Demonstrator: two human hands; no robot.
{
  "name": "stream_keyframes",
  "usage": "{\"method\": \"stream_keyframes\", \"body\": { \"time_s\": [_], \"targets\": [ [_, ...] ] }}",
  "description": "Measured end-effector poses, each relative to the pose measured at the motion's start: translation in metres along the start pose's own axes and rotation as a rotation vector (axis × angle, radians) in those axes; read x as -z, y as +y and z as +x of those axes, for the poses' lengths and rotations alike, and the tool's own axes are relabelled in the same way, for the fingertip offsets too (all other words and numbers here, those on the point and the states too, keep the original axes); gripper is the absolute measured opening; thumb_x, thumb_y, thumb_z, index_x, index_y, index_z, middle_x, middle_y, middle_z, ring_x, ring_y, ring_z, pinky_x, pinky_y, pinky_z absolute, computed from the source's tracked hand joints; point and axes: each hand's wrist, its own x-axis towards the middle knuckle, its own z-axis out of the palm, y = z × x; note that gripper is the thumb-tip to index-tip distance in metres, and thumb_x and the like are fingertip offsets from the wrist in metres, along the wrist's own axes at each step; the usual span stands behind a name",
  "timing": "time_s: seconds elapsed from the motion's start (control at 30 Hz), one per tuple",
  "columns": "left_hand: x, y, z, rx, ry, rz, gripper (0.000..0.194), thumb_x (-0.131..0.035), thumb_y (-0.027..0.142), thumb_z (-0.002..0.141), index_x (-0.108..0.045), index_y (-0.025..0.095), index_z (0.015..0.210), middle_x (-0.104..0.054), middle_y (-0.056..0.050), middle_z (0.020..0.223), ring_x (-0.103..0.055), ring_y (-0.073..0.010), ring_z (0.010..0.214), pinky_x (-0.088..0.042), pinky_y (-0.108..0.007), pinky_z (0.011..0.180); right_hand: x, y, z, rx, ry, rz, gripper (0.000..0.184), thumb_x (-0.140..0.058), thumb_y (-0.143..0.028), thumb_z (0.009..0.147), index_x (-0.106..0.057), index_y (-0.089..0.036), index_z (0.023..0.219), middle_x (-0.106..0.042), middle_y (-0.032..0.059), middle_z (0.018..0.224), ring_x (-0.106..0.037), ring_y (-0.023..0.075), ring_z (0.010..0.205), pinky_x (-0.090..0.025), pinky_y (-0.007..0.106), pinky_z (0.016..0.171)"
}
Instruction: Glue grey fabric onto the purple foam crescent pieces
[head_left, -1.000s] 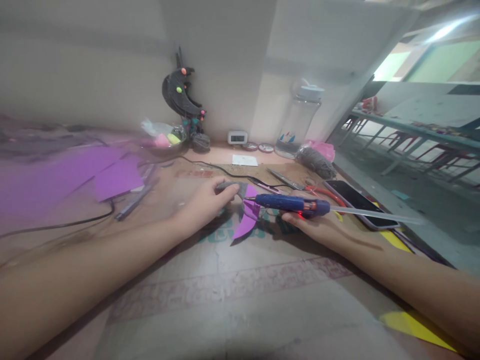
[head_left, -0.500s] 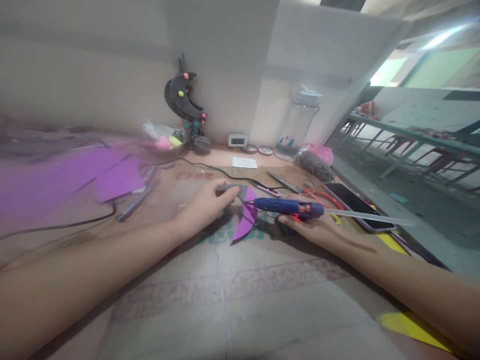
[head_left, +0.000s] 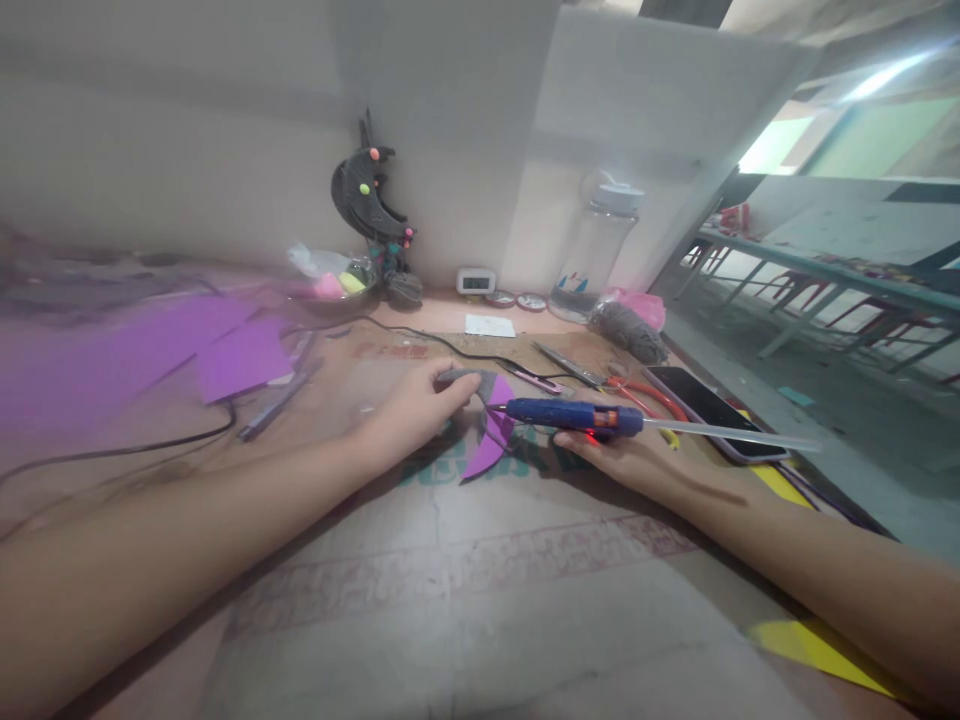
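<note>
Both hands closed: right hand point(head_left: 622, 455) grips glue gun point(head_left: 574, 414); left hand point(head_left: 412, 410) pinches grey piece point(head_left: 469, 379) beside purple cutout point(head_left: 491, 440).

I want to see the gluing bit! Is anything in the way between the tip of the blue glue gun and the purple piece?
Nothing visible is. The right hand holds the glue gun with its tip right at the purple piece. The left hand pinches the piece's grey end from the other side, clear of the tip.
</note>
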Motion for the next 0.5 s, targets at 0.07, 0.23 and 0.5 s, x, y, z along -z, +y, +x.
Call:
{"method": "stream_keyframes", "body": {
  "time_s": [0.07,0.23,0.5],
  "targets": [
    [-0.0002,0.0,-0.0005,0.012,-0.006,-0.001,0.03,-0.051,0.044,0.085,-0.056,0.019,0.07,-0.06,0.002,0.063,-0.049,-0.0128,0.054,-0.036,-0.025,0.053,-0.0006,0.0009,0.0003,-0.011,-0.016,0.021,0.017,-0.059,-0.038,0.08,-0.061,-0.023,0.087,-0.067,0.0044,0.079,-0.065,0.0235,0.075,-0.055,0.035,0.065],
    [-0.0003,-0.0002,-0.0008,0.003,-0.014,-0.004,0.031,-0.05,0.045,0.085,-0.058,0.019,0.07,-0.063,0.001,0.065,-0.048,-0.0126,0.053,-0.036,-0.025,0.052,-0.0007,-0.0002,0.0007,-0.034,-0.044,0.022,0.018,-0.057,-0.041,0.08,-0.058,-0.023,0.078,-0.063,0.0027,0.071,-0.061,0.0217,0.065,-0.052,0.034,0.057],
    [-0.0002,-0.0008,-0.0006,0.002,-0.024,-0.009,0.03,-0.05,0.045,0.086,-0.058,0.019,0.071,-0.063,0.002,0.065,-0.048,-0.0125,0.052,-0.036,-0.025,0.052,-0.0046,0.004,0.0003,-0.039,0.019,0.086,0.015,-0.062,-0.037,0.078,-0.059,-0.022,0.08,-0.064,0.002,0.071,-0.063,0.0219,0.068,-0.055,0.035,0.061]
  ]
}}
